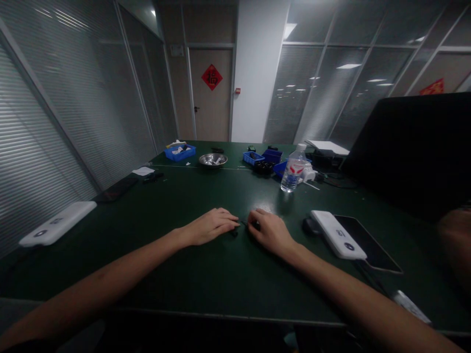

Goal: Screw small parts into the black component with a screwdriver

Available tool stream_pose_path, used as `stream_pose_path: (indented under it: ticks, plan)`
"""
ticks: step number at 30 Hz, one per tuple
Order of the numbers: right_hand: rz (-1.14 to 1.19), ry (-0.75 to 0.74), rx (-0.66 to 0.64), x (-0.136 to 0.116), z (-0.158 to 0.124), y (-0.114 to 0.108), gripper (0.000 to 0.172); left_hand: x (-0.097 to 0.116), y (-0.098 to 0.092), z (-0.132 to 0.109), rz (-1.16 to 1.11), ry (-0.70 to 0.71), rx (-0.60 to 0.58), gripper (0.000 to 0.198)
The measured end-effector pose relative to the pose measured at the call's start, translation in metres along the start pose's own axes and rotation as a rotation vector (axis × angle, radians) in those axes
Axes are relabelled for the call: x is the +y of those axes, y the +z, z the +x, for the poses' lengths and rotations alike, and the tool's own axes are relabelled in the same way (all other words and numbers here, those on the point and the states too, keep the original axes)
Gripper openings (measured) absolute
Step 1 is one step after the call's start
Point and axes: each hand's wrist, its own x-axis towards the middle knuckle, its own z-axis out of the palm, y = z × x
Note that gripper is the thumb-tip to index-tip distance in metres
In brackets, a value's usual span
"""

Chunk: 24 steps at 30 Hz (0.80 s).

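Observation:
My left hand lies low over the green tabletop, thumb and fingers drawn together at a small black piece. Only part of that piece shows below the fingertips, so its kind is unclear. Across a narrow gap, my right hand is curled with its side on the table, closed around a dark thin tool. Its slim tip points left toward the black piece, and my fingers cover most of it. Whether tip and piece touch is too small to tell.
A water bottle stands beyond my right hand. White power banks lie at the left and right, the latter near a dark phone. Farther back are a steel bowl and blue trays. A person's blurred hand is at far right.

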Motion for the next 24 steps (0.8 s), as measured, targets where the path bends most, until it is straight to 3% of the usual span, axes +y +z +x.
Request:
stream_pose_path:
  ticks: [6,11,16,20,24]
  plan:
    - [0.015,0.058,0.021,0.008,0.001,0.004,0.006,0.002,0.001,-0.003,-0.098,-0.007,0.077,0.043]
    - [0.034,0.071,0.034,0.007,0.002,0.003,0.006,0.009,0.013,0.002,-0.099,-0.034,0.154,0.017]
    - [0.052,0.056,0.044,0.008,0.0,0.002,0.006,0.012,0.023,0.014,-0.019,-0.126,0.147,0.022]
    - [0.059,0.058,0.038,0.008,-0.002,0.0,0.007,-0.003,0.007,0.003,0.012,-0.16,0.112,0.027]
    - [0.072,0.066,0.021,0.004,-0.003,-0.005,0.008,-0.05,-0.03,-0.029,-0.023,-0.366,0.224,0.034]
